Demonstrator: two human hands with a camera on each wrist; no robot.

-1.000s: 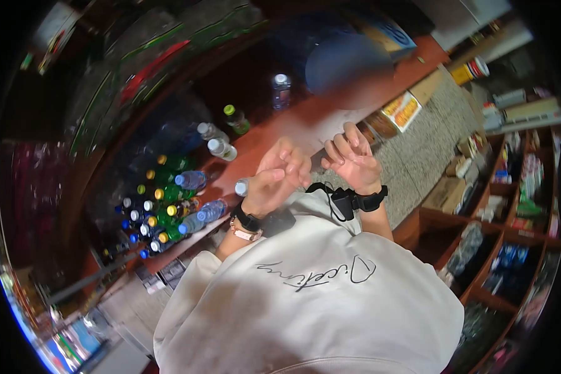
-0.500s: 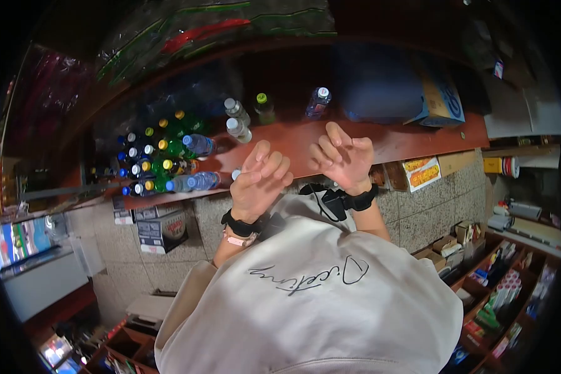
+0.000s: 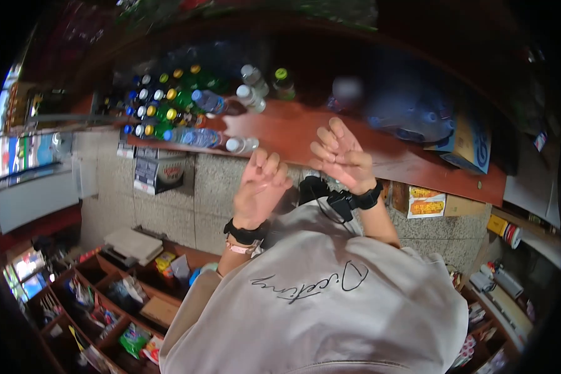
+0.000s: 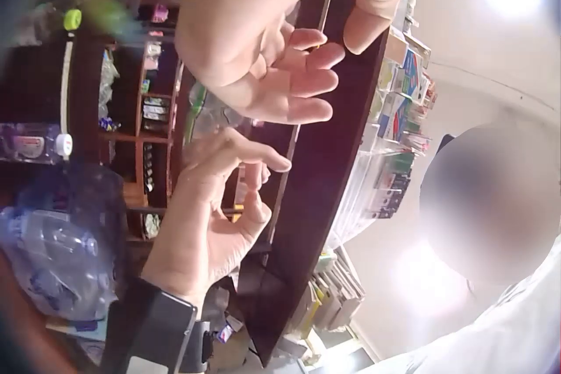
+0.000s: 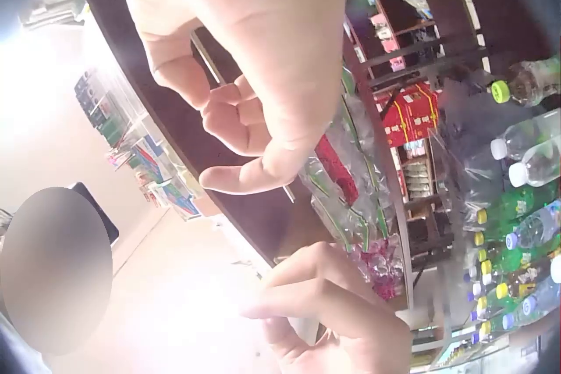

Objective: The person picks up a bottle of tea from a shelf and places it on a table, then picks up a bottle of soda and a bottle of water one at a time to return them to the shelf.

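Observation:
My left hand (image 3: pixel 258 193) is raised in front of the shirt with its fingers loosely bent and nothing in them. Beside it, my right hand (image 3: pixel 348 161) hangs in the air in much the same pose, also holding nothing. The hands are apart. Nearest the left hand is a clear bottle (image 3: pixel 243 145) with a white cap, at the front edge of the red-brown shelf (image 3: pixel 293 128). Beyond the right hand stands a blurred dark bottle (image 3: pixel 343 103). A green-capped bottle (image 3: pixel 285 87) and two white-capped clear bottles (image 3: pixel 251 98) stand farther back.
Several drink bottles with coloured caps crowd the shelf's left end, among them a green bottle (image 3: pixel 179 98). A plastic-wrapped bottle pack (image 3: pixel 411 121) and a blue carton (image 3: pixel 470 146) occupy the right. Cartons (image 3: pixel 160 171) sit on the floor below.
The head view has turned, so the shelf and bottles shift and more of the compartments behind shows. Both hands stay raised, with only slight shifts.

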